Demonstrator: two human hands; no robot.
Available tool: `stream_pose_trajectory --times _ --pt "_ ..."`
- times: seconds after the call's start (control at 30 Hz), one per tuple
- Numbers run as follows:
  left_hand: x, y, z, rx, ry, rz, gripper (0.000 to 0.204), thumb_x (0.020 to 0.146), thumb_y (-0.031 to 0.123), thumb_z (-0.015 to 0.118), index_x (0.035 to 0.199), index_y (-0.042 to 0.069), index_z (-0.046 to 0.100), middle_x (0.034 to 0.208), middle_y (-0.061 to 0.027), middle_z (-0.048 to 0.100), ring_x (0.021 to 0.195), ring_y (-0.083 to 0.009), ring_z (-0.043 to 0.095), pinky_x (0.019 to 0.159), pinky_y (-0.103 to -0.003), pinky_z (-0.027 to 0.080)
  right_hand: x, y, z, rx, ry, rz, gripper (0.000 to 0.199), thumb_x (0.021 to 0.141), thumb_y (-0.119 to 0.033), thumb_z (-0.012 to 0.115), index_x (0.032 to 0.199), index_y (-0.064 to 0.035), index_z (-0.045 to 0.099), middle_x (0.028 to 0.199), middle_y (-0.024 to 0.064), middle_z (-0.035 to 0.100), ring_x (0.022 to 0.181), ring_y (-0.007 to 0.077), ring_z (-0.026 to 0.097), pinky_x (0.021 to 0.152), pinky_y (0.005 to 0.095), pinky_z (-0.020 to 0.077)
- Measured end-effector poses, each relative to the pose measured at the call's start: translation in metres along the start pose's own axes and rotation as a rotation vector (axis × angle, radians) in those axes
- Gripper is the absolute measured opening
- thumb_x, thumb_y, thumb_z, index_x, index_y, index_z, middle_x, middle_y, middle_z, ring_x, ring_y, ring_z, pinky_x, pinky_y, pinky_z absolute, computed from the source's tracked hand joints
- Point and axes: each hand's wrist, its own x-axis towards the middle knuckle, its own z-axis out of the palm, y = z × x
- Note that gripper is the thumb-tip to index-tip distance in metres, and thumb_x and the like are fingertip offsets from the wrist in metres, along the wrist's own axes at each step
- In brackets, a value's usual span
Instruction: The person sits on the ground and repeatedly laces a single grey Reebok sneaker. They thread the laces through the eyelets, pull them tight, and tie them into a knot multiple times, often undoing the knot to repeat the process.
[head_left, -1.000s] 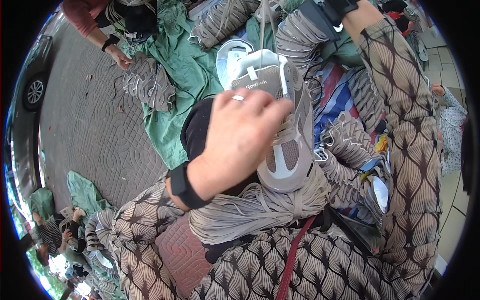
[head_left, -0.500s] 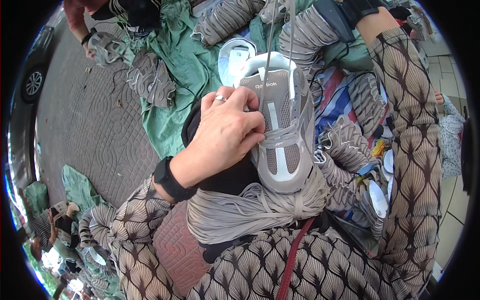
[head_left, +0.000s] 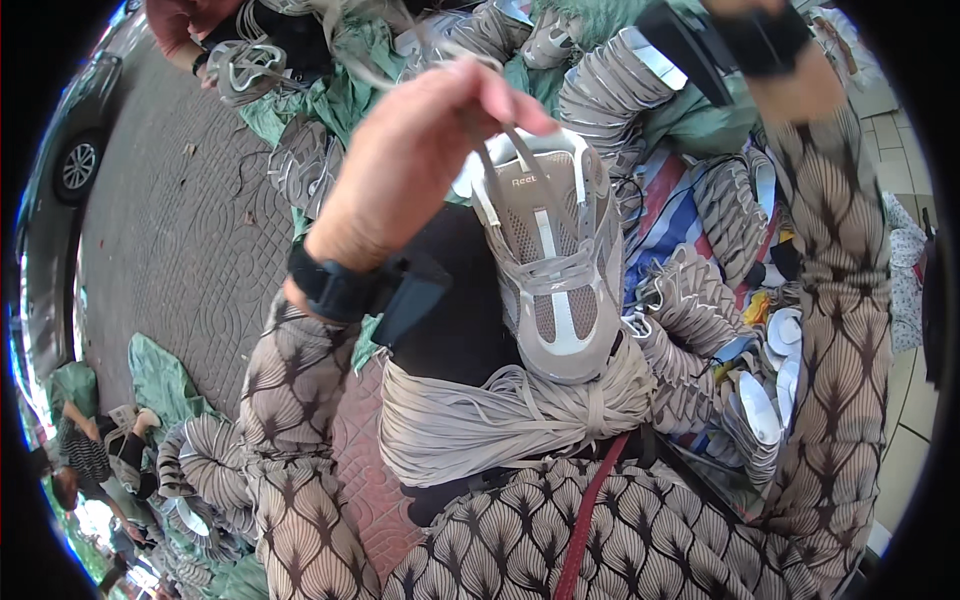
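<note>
A grey-beige sneaker (head_left: pixel 565 335) rests upright on my lap, toe toward me, its lower eyelets laced. Above its tongue, my left hand (head_left: pixel 400 150) is closed on a shoelace (head_left: pixel 490 170), and grey strands run from the shoe up to its fingers. Motion smears this hand a little. Only the edge of my right hand (head_left: pixel 742 6) shows at the top of the picture, and its fingers are cut off from view. Under the toe lies a thick tied bundle of grey shoelaces (head_left: pixel 470 420) across my thighs.
Stacked shoe uppers (head_left: pixel 610 90) stand beyond the sneaker, and more uppers (head_left: pixel 690 290) lie to its right on a striped sheet (head_left: pixel 665 225). Green sacking (head_left: pixel 700 130) spreads behind. At far left is a parked car (head_left: pixel 60 180). Another person's hand (head_left: pixel 208 76) works at upper left.
My left hand has risen from the sneaker's lacing to above its tongue, drawing the lace up with it. My right wrist has shifted to the right.
</note>
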Motion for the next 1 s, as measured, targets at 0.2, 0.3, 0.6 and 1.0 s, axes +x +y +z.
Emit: stream_pose_trajectory --times 0.2,0.3,0.6,1.0 --pt "0.001 0.032 0.010 0.162 0.108 0.047 0.042 0.109 0.031 0.029 0.103 0.002 0.059 0.106 -0.0142 0.066 0.119 -0.0310 0.059 0.109 -0.045 0.039 -0.073 -0.013 0.113 0.524 -0.327 -0.157 0.031 0.100 -0.028 0.054 0.105 -0.0008 0.070 0.094 0.0116 0.071 0.082 0.0186 0.070 0.079 0.0302 0.0550" --pt "0.006 0.031 0.029 0.246 0.236 0.047 0.039 0.107 0.030 0.039 0.112 -0.003 0.060 0.091 -0.0056 0.063 0.087 -0.0170 0.060 0.083 -0.033 0.046 -0.082 -0.022 0.159 1.057 -0.208 -0.205 0.024 0.101 -0.018 0.051 0.104 -0.0004 0.067 0.091 0.0074 0.068 0.084 0.0139 0.064 0.073 0.0305 0.0514" --pt "-0.119 0.073 -0.067 -0.235 0.741 -0.121 0.042 0.103 0.017 0.055 0.141 0.001 0.047 0.073 0.0057 0.033 0.061 -0.0056 0.033 0.061 -0.024 0.037 -0.212 0.176 0.082 2.204 0.521 -0.347 0.017 0.102 -0.004 0.045 0.085 -0.0068 0.044 0.069 -0.0017 0.032 0.062 0.0112 0.036 0.081 0.0321 0.0375" --pt "-0.457 0.110 -0.233 -0.337 1.695 -0.098 0.032 0.107 0.030 0.039 0.111 0.006 0.059 0.061 0.0039 0.028 0.050 -0.0117 0.023 0.049 -0.027 0.027 -0.551 0.468 0.179 2.164 1.254 0.207 0.025 0.102 -0.010 0.052 0.077 -0.0064 0.049 0.066 0.0035 0.048 0.066 0.0162 0.049 0.073 0.0303 0.0455"
